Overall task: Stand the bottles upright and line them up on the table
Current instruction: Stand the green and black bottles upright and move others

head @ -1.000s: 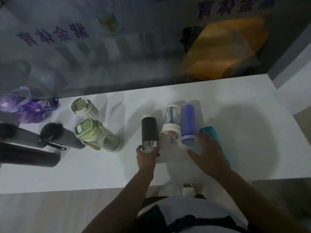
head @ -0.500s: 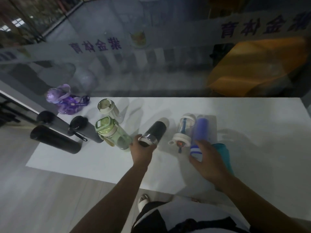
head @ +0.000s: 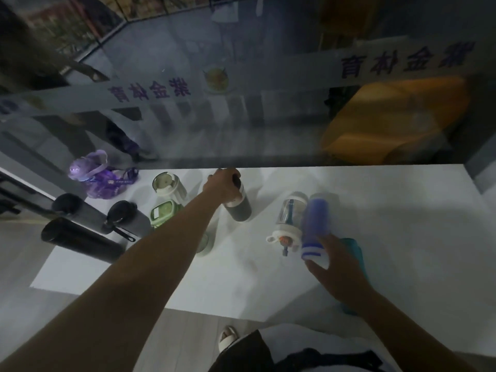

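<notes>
I see open worktop [head: 402,224] on the right; bottles crowd the left, with the clear bottle [head: 291,218] and blue bottle [head: 315,224] lying mid-way.

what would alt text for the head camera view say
A person's left hand grips the top of an upright dark bottle near the far edge of a white table, while the right hand holds a blue bottle lying down. More bottles stand at left.
</notes>
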### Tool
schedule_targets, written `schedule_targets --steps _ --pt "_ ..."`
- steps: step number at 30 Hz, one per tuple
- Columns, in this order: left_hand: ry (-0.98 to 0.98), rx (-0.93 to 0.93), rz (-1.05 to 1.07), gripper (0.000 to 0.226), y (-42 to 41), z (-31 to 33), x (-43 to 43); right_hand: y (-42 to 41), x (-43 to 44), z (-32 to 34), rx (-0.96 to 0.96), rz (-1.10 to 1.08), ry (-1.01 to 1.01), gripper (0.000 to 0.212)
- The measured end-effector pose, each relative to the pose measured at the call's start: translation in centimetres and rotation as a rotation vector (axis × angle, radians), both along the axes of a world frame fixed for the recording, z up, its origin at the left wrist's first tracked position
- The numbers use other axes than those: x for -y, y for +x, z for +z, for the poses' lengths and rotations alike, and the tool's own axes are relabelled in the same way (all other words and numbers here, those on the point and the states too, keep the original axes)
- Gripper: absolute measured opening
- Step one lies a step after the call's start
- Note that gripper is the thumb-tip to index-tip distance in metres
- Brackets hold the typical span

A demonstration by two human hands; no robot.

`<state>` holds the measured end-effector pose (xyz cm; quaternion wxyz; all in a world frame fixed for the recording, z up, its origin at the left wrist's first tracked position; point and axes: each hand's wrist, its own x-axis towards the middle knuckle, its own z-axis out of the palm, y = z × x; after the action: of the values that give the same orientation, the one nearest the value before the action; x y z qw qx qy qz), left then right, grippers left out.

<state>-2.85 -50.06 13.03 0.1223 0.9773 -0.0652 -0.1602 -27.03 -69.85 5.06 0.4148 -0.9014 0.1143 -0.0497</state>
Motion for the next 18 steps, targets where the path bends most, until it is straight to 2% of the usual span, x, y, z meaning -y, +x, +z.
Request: schedule_targets --steps 10,13,15,17,18 --pt "0.148 -0.089 -0.123 0.07 0.9 -0.8 0.4 -0.7 0.5 0.3 -0.08 -0.081 0.018 0.049" --pt "0.224 0.001 -0.113 0.076 0.0 -0.2 0.7 -0.5 0.6 0.3 -0.111 -0.083 0.001 0.053" --pt "0.113 0.195 -0.146 0.074 -1.5 0.0 1.1 -0.3 0.8 0.1 -0.136 -0.077 -0.026 0.056" --pt "-0.143 0.364 -0.191 0.069 -4.0 -0.4 1.6 -0.2 1.1 0.0 -0.159 -0.074 -0.051 0.058" --pt "-0.274 0.39 -0.2 0.067 -5.5 -1.0 2.0 -0.2 1.2 0.0 -0.166 -0.071 -0.06 0.059"
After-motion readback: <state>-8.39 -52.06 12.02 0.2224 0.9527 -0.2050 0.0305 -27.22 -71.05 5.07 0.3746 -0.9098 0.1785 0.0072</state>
